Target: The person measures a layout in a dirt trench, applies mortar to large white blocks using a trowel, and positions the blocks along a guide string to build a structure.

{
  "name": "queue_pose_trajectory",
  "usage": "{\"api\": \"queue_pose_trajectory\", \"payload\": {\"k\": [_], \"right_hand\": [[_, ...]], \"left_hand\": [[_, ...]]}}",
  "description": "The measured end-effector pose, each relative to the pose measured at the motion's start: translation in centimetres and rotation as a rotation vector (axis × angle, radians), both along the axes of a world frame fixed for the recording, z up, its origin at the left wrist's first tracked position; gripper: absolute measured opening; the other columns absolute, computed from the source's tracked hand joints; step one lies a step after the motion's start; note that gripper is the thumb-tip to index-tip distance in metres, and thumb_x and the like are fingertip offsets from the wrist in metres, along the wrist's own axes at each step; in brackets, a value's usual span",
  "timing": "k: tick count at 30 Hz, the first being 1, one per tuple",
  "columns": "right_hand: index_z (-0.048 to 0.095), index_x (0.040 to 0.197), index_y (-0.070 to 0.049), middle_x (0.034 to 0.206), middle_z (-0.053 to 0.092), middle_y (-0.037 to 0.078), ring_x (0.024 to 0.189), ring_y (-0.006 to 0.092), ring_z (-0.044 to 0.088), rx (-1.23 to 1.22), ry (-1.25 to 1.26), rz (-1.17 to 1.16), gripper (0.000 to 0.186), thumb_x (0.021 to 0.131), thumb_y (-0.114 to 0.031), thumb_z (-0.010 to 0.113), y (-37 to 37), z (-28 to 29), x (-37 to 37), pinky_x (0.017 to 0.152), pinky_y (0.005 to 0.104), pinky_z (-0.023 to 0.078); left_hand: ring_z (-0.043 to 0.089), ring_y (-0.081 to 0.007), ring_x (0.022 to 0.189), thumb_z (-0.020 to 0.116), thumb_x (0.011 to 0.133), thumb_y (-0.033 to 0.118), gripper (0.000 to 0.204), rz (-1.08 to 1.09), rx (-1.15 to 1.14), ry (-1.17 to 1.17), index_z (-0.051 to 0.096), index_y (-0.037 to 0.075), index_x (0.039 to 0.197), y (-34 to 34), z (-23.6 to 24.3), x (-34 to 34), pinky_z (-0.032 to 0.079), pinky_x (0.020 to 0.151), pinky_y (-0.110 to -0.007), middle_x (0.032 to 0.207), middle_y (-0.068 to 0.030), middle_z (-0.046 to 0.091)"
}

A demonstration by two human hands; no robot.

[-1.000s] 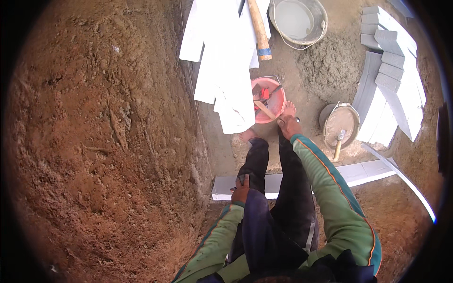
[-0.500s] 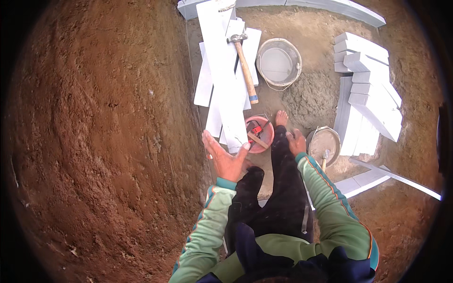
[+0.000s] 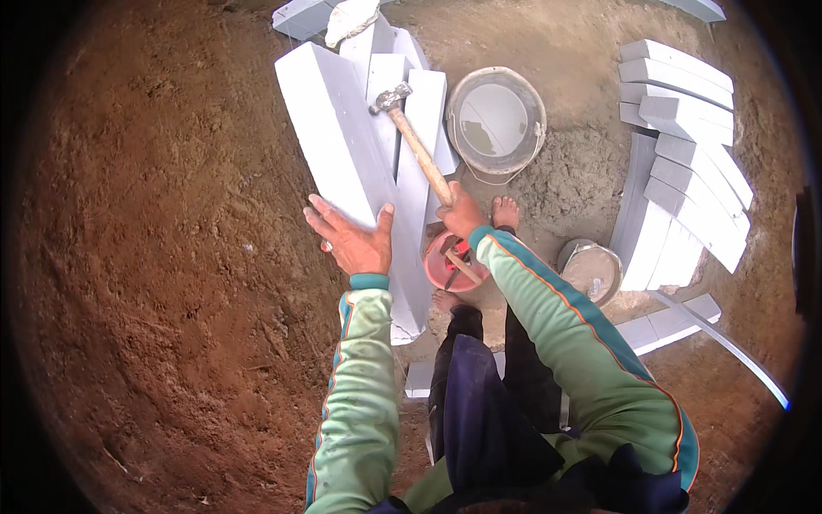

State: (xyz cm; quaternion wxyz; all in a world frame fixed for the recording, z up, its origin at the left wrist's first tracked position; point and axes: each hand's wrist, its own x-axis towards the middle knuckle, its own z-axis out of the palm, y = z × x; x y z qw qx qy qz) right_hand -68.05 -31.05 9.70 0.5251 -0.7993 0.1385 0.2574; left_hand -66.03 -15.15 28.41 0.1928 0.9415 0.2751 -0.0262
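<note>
My right hand [image 3: 462, 212] is closed round the lower end of the wooden handle of a hammer [image 3: 417, 152]. The hammer's metal head lies over the stacked white blocks [image 3: 418, 128]. My left hand [image 3: 355, 242] has its fingers spread and rests against the near end of a long white block [image 3: 330, 128] set along the left. Under my right forearm sits a pink tub [image 3: 435, 263] with red and wooden-handled tools inside, partly hidden.
A bucket of water [image 3: 495, 120] stands beyond my right hand, beside wet mortar [image 3: 574, 176]. Farther right are a smaller bucket [image 3: 592, 270] and a stack of white blocks [image 3: 685, 171]. A long pale strip [image 3: 728, 343] lies at lower right. Brown soil [image 3: 171, 257] rises on the left.
My right hand has left my knee and taken hold of the hammer handle. My left hand has shifted up and left along the block. The whole view has shifted.
</note>
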Motion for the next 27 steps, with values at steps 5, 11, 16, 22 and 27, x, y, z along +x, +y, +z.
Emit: {"api": "queue_pose_trajectory", "payload": {"k": [5,11,16,22,27], "right_hand": [[0.055,0.107,-0.002,0.094,0.066,0.025,0.092,0.0450,0.065,-0.023,0.029,0.071,0.039,0.084,-0.029,0.073,-5.3,3.6,0.3,0.081,0.0507,0.049],[0.056,0.125,0.000,0.095,0.069,0.021,0.089,0.0291,0.069,0.013,-0.008,-0.248,0.051,0.084,-0.021,0.076,-11.4,0.7,-7.5,0.074,0.0371,0.055],[0.055,0.123,-0.006,0.080,0.064,0.003,0.056,0.0115,0.057,0.256,0.375,-0.667,0.043,0.084,-0.011,0.072,-12.7,-0.6,-5.9,0.045,0.0249,0.046],[0.054,0.105,-0.010,0.080,0.061,0.001,0.059,0.0101,0.057,0.403,0.144,-1.245,0.022,0.087,-0.008,0.068,-11.5,-8.6,-3.9,0.042,0.0253,0.042],[0.055,0.104,-0.011,0.088,0.063,0.003,0.073,0.0117,0.063,0.403,0.222,-1.384,0.020,0.090,-0.001,0.064,-7.9,-7.3,-2.5,0.051,0.0245,0.049]], "left_hand": [[0.035,-0.0439,0.145,0.083,0.079,0.035,0.112,0.015,0.156,0.022,0.014,0.001,0.161,0.4,-1.6,0.6,0.040,0.114,-0.051,0.160,-0.0264,0.026],[0.037,-0.0433,0.144,0.082,0.080,0.032,0.110,0.029,0.127,0.055,0.014,0.002,0.161,-1.3,-1.3,1.6,0.041,0.113,-0.052,0.159,-0.0253,0.029],[0.032,-0.0439,0.146,0.080,0.083,0.031,0.109,0.047,0.120,0.070,0.010,0.002,0.161,-0.5,-1.2,1.5,0.033,0.118,-0.052,0.159,-0.0271,0.029],[0.027,-0.0441,0.149,0.078,0.085,0.039,0.110,-0.041,0.138,0.049,0.010,-0.003,0.160,-0.4,-2.6,0.7,0.028,0.121,-0.052,0.160,-0.0290,0.024],[0.022,-0.0439,0.151,0.073,0.086,0.049,0.113,-0.092,0.190,0.056,0.009,-0.009,0.158,1.3,-3.2,-0.1,0.021,0.124,-0.053,0.161,-0.0317,0.019]]}}
